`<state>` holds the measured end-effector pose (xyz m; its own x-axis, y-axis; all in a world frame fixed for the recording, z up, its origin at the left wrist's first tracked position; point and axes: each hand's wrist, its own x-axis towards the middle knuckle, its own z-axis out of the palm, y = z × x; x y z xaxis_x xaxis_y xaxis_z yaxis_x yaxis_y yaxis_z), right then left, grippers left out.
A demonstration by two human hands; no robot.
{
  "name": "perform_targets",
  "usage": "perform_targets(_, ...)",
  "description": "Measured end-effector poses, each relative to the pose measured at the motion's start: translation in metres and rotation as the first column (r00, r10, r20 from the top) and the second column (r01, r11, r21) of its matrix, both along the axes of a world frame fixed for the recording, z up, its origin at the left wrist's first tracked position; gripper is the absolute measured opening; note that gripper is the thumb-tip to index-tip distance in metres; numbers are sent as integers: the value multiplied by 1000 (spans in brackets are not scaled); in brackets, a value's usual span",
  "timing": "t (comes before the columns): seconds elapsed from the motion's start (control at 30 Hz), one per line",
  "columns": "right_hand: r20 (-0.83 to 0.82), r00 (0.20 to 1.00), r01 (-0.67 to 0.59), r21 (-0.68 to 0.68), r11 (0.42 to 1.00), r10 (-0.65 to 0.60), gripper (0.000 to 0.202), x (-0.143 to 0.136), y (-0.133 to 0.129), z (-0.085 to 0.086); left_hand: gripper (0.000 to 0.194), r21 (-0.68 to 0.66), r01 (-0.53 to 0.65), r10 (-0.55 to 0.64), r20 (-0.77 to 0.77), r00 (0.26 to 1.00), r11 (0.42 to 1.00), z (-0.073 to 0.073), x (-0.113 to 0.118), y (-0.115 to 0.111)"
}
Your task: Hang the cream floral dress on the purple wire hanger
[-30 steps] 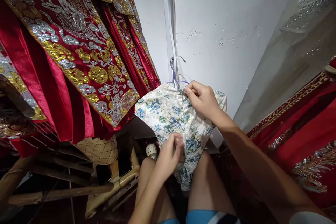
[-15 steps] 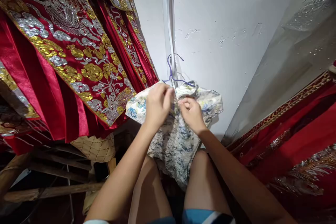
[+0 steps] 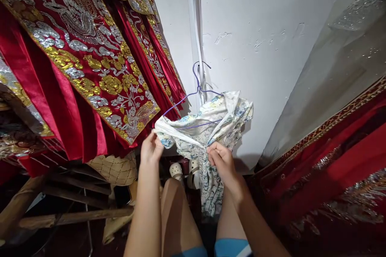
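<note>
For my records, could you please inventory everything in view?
Floral cloth garment: one, white and blue, between hands
Thin wire hanger: one, purple, partly inside garment
Sequinned satin costume: count unclear, red and gold, left
Embellished cloth: count unclear, red, right
Wall: one, white, behind
Upright strip: one, white, centre
Glossy surface: one, grey, right
Perforated clogs: two, pale, below garment
Checked piece: one, tan, lower left
Wooden poles: several, brown, lower left
Shorts: one, blue, bottom
Legs: two, bare, bottom
Left hand: one, bare, pinching garment edge
Right hand: one, bare, pinching garment front
</note>
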<state>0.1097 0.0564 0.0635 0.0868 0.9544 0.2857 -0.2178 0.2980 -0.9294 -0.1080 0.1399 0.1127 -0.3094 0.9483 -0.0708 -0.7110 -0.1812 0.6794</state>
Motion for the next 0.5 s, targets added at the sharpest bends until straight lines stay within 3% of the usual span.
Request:
perform_targets(0.2, -178, 984, 19, -55, 998, -29, 36, -1, -27, -31, 8, -148, 44, -49, -34, 998, 988, -79, 50, -51)
perform_targets(0.3, -259, 965, 21, -53, 998, -34, 38, 12, -32, -34, 8, -158, 40, -51, -66, 997, 987, -98, 59, -72)
perform_targets(0.37, -308, 950, 30, -71, 997, -51, 37, 19, -33, -33, 13, -129, 48, -75, -213, 974, 990, -103, 58, -82)
perform_targets(0.4, -322, 945, 33, -83, 996, -58, 35, 22, -33, -33, 16, -114, 50, -87, -346, 934, 992, -105, 57, -87)
perform_targets(0.5, -309, 948, 48, -111, 993, -80, 34, 27, -34, -39, 22, -93, 31, -87, -695, 714, 995, -109, 53, -99)
